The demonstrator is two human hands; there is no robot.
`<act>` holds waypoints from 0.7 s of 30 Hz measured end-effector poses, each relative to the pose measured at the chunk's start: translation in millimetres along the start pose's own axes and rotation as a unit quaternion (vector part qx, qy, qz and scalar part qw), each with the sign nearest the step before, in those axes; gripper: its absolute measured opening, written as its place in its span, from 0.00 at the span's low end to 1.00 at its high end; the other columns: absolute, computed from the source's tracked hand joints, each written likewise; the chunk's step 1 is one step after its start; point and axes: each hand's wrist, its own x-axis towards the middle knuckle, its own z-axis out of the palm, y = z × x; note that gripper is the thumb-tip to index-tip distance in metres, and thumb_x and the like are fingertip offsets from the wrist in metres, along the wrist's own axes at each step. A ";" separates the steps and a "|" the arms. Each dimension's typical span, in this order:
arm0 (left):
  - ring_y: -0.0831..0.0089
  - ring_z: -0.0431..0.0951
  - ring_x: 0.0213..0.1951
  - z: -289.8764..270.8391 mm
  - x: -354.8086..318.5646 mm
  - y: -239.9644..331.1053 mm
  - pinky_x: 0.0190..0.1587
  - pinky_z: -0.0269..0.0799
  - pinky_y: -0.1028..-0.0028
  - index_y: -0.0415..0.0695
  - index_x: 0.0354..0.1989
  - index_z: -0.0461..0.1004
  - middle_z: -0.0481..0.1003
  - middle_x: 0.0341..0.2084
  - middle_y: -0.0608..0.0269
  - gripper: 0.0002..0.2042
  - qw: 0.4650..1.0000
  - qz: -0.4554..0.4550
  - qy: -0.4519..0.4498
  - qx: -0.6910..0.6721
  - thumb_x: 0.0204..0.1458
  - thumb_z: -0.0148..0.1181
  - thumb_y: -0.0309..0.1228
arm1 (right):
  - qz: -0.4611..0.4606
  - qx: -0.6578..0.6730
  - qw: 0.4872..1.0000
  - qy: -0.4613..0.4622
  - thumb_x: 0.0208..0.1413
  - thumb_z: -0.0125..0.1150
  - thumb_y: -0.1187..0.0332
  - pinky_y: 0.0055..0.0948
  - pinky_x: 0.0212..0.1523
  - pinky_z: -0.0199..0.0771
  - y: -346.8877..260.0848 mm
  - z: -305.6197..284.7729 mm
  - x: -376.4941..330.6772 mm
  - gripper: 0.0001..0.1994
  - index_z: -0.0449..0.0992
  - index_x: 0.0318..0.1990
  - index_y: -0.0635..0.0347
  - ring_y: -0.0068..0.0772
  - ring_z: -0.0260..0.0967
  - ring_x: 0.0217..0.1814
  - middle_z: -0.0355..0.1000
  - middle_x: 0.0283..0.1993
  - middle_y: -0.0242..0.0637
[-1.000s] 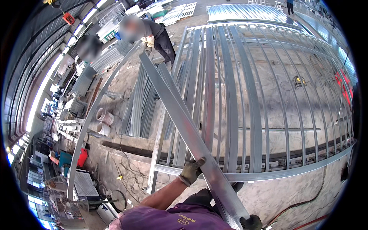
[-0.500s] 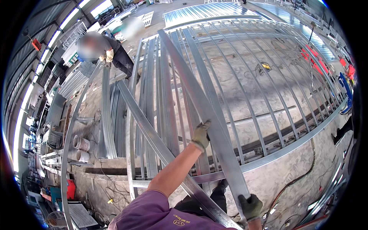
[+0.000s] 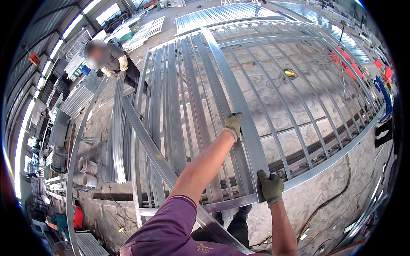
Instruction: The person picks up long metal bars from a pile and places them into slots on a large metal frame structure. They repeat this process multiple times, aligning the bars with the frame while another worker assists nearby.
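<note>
Gripping the long galvanized steel channel (image 3: 239, 106), my gloved right hand (image 3: 270, 187) is clamped around its near end, while my left hand (image 3: 233, 125) curls over its left edge farther up. The channel lies on the steel stud frame (image 3: 307, 98), amid parallel studs; bare concrete floor (image 3: 329, 200) opens rightward.

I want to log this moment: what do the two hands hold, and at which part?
Both gloved hands hold one long steel channel. The right hand has its grip on the near end; the left hand grips its left edge farther up.
</note>
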 end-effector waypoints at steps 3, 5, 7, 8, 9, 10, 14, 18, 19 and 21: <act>0.66 0.79 0.45 -2.7 9.9 -16.9 0.46 0.73 0.63 0.44 0.52 0.77 0.81 0.42 0.58 0.19 0.954 0.183 -0.014 0.238 0.60 0.62 0.44 | -0.012 0.004 1.000 0.001 0.52 0.61 0.31 0.50 0.46 0.76 -41.3 -12.6 9.9 0.36 0.84 0.32 0.64 0.61 0.78 0.42 0.80 0.33 0.57; 0.67 0.79 0.44 13.6 0.2 -7.0 0.45 0.73 0.62 0.44 0.53 0.77 0.81 0.42 0.59 0.18 0.979 0.128 0.002 0.156 0.60 0.61 0.43 | -0.002 0.016 1.000 0.007 0.52 0.62 0.31 0.51 0.45 0.76 -27.8 4.2 30.1 0.36 0.84 0.31 0.65 0.63 0.78 0.43 0.79 0.34 0.60; 0.67 0.79 0.44 40.3 -28.5 15.8 0.44 0.74 0.62 0.44 0.54 0.78 0.81 0.42 0.58 0.18 0.969 -0.147 0.030 -0.197 0.60 0.61 0.41 | 0.013 0.006 1.000 0.023 0.51 0.63 0.31 0.50 0.45 0.76 1.9 21.5 44.8 0.36 0.84 0.31 0.65 0.62 0.79 0.43 0.79 0.34 0.60; 0.66 0.80 0.43 43.2 -45.1 20.3 0.44 0.74 0.62 0.44 0.55 0.78 0.82 0.42 0.57 0.19 0.975 -0.142 0.016 -0.171 0.59 0.61 0.41 | 0.026 0.006 0.999 0.023 0.51 0.64 0.31 0.51 0.45 0.76 3.6 20.7 45.3 0.36 0.84 0.31 0.65 0.62 0.79 0.43 0.79 0.34 0.60; 0.65 0.80 0.42 44.5 -65.5 20.3 0.44 0.74 0.62 0.44 0.55 0.78 0.82 0.42 0.57 0.19 0.980 -0.136 0.002 -0.143 0.59 0.61 0.40 | 0.039 0.008 0.999 0.023 0.50 0.64 0.31 0.51 0.45 0.76 2.4 18.0 44.5 0.36 0.85 0.31 0.65 0.61 0.79 0.43 0.79 0.34 0.60; 0.64 0.80 0.41 43.1 -81.6 17.0 0.43 0.74 0.62 0.44 0.56 0.78 0.82 0.41 0.56 0.20 0.985 -0.129 -0.010 -0.114 0.59 0.61 0.40 | 0.050 0.010 0.998 0.021 0.50 0.64 0.31 0.51 0.45 0.76 -0.1 14.9 43.7 0.36 0.85 0.31 0.65 0.61 0.79 0.43 0.79 0.34 0.60; 0.61 0.81 0.38 65.2 -96.3 -24.7 0.43 0.75 0.60 0.42 0.56 0.78 0.82 0.39 0.54 0.22 0.989 -0.145 -0.010 -0.002 0.58 0.61 0.42 | 0.010 0.071 0.997 0.035 0.52 0.65 0.39 0.50 0.48 0.76 0.3 -3.1 53.6 0.30 0.85 0.35 0.64 0.60 0.80 0.44 0.81 0.37 0.58; 0.66 0.79 0.31 66.7 -105.9 -5.6 0.33 0.75 0.63 0.43 0.41 0.78 0.77 0.29 0.63 0.14 0.977 -0.200 -0.066 0.016 0.59 0.58 0.42 | -0.058 0.078 0.990 0.104 0.55 0.65 0.51 0.47 0.47 0.75 20.3 -26.2 32.9 0.22 0.81 0.43 0.65 0.57 0.78 0.43 0.79 0.37 0.53; 0.65 0.79 0.30 75.0 -114.9 5.0 0.32 0.74 0.62 0.43 0.41 0.78 0.78 0.29 0.61 0.15 0.976 -0.191 -0.092 -0.051 0.60 0.55 0.43 | -0.117 0.050 0.966 0.225 0.56 0.66 0.56 0.45 0.46 0.75 41.5 -32.7 16.6 0.20 0.79 0.46 0.65 0.53 0.77 0.44 0.79 0.42 0.52; 0.62 0.81 0.37 77.7 -110.9 12.1 0.38 0.78 0.61 0.39 0.48 0.77 0.79 0.38 0.55 0.16 0.965 -0.249 -0.047 -0.069 0.61 0.57 0.39 | -0.064 0.095 0.970 0.214 0.57 0.66 0.60 0.41 0.47 0.76 80.3 -50.1 -15.1 0.18 0.79 0.49 0.64 0.48 0.77 0.45 0.78 0.46 0.50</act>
